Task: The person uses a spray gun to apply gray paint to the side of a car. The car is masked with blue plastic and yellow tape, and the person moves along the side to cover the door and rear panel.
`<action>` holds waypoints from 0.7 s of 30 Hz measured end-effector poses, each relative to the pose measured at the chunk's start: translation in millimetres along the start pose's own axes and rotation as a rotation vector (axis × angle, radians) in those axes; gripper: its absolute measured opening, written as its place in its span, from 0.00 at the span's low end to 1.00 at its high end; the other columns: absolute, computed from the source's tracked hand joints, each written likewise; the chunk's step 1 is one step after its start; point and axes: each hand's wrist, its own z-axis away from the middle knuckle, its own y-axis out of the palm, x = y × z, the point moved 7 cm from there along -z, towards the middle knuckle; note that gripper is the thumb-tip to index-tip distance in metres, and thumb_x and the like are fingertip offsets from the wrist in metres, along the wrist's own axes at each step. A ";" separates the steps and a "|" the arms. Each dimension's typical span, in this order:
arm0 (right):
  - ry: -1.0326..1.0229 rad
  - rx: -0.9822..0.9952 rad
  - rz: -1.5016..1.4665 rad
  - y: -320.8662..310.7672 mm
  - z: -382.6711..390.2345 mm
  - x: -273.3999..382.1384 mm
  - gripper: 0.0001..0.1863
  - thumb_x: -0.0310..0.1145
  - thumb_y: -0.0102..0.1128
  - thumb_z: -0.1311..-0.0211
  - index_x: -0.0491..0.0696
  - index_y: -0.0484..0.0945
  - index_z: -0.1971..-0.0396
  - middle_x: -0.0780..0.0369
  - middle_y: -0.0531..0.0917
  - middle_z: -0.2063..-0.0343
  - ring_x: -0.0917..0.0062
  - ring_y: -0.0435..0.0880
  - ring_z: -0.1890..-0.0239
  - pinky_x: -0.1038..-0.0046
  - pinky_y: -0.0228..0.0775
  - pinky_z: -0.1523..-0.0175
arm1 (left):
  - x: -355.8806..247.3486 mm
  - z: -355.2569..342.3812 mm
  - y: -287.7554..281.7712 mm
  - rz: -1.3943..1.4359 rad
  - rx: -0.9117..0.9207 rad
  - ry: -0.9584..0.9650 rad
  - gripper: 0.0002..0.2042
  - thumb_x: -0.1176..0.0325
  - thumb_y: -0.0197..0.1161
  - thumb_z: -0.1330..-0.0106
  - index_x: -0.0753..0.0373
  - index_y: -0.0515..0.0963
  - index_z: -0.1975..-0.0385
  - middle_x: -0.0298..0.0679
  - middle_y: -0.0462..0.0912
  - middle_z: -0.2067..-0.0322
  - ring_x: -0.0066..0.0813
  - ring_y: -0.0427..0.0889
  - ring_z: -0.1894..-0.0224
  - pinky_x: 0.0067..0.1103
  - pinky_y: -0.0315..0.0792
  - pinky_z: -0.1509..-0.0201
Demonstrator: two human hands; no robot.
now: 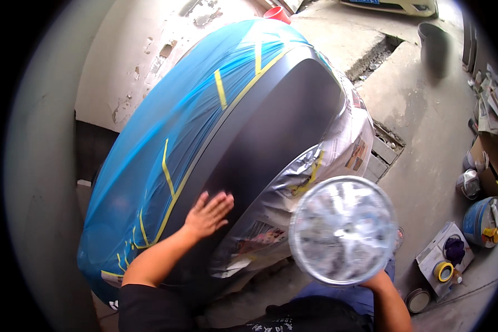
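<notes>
The cup [343,229] looks stiff and slick, best held underneath; left grip [209,214] is spread, empty; right grip [377,280] too hidden to tell.

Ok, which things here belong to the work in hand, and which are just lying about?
Apparently in use:
- dark panel, below the open left hand
- blue sheeting, yellow tape, newspaper along its edges
- round silvery thing at the mostly hidden right hand

Likely just lying about:
- red bucket
- grey bin
- blue bucket
- cardboard box
</notes>
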 end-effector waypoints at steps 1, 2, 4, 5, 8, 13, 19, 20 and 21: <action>-0.042 -0.039 0.013 1.0 2.5 11.6 0.26 0.28 0.60 0.51 0.47 0.68 0.48 0.55 0.78 0.56 0.62 0.76 0.53 0.68 0.68 0.49 | 14.3 -5.6 -2.6 0.095 -0.045 -0.120 0.30 0.46 0.51 0.42 0.58 0.65 0.42 0.38 0.57 0.36 0.33 0.50 0.32 0.41 0.39 0.32; 0.029 -0.058 0.034 11.7 22.1 -14.3 0.24 0.31 0.59 0.48 0.47 0.69 0.48 0.55 0.77 0.55 0.63 0.76 0.53 0.68 0.66 0.48 | 31.6 -29.7 -15.5 0.140 -0.061 -0.210 0.31 0.46 0.52 0.42 0.61 0.65 0.43 0.41 0.57 0.36 0.37 0.51 0.32 0.41 0.42 0.33; 0.170 -0.087 0.062 33.2 63.1 -66.5 0.22 0.37 0.56 0.44 0.45 0.70 0.49 0.56 0.76 0.54 0.66 0.74 0.53 0.68 0.64 0.46 | 57.0 -83.5 -32.4 0.161 -0.151 -0.397 0.36 0.43 0.53 0.45 0.63 0.61 0.40 0.43 0.54 0.35 0.37 0.47 0.31 0.38 0.42 0.32; -0.041 0.072 0.875 37.6 65.1 -35.9 0.22 0.37 0.56 0.44 0.46 0.69 0.49 0.55 0.74 0.55 0.64 0.72 0.52 0.65 0.61 0.45 | 60.1 -101.4 -21.0 0.170 -0.140 -0.478 0.38 0.41 0.51 0.44 0.62 0.57 0.38 0.43 0.48 0.34 0.37 0.41 0.30 0.37 0.38 0.31; 0.329 0.085 0.460 38.8 65.7 -13.4 0.08 0.30 0.56 0.49 0.47 0.75 0.68 0.59 0.78 0.63 0.64 0.74 0.58 0.64 0.63 0.52 | 45.5 -165.4 -10.2 0.069 -0.108 -0.518 0.39 0.38 0.43 0.40 0.61 0.51 0.35 0.43 0.41 0.32 0.38 0.32 0.30 0.44 0.29 0.32; 0.091 -0.031 0.603 51.2 82.1 3.5 0.07 0.25 0.57 0.56 0.47 0.78 0.74 0.61 0.80 0.62 0.67 0.78 0.58 0.67 0.66 0.51 | -31.8 -145.5 24.2 -0.072 -0.058 -0.241 0.39 0.38 0.39 0.40 0.61 0.49 0.35 0.39 0.41 0.32 0.35 0.35 0.30 0.40 0.29 0.30; 0.195 -0.031 0.078 74.9 83.5 14.2 0.09 0.21 0.57 0.52 0.43 0.78 0.67 0.61 0.82 0.69 0.75 0.80 0.65 0.74 0.71 0.60 | -70.2 31.4 41.8 0.034 0.086 -0.148 0.40 0.37 0.38 0.40 0.62 0.47 0.35 0.37 0.41 0.32 0.31 0.35 0.30 0.32 0.30 0.29; 0.080 -0.052 0.136 79.6 75.0 27.4 0.10 0.21 0.56 0.52 0.43 0.78 0.66 0.62 0.82 0.70 0.79 0.79 0.69 0.76 0.71 0.67 | -75.5 64.8 44.9 0.069 0.091 -0.187 0.39 0.38 0.39 0.40 0.61 0.48 0.35 0.36 0.42 0.32 0.29 0.35 0.30 0.32 0.31 0.29; 0.102 -0.006 0.166 83.7 73.4 29.5 0.10 0.21 0.56 0.52 0.43 0.78 0.66 0.63 0.82 0.70 0.79 0.79 0.70 0.76 0.71 0.69 | -82.6 96.8 50.1 0.071 0.123 -0.202 0.38 0.40 0.41 0.40 0.60 0.49 0.35 0.34 0.43 0.32 0.28 0.36 0.30 0.32 0.30 0.29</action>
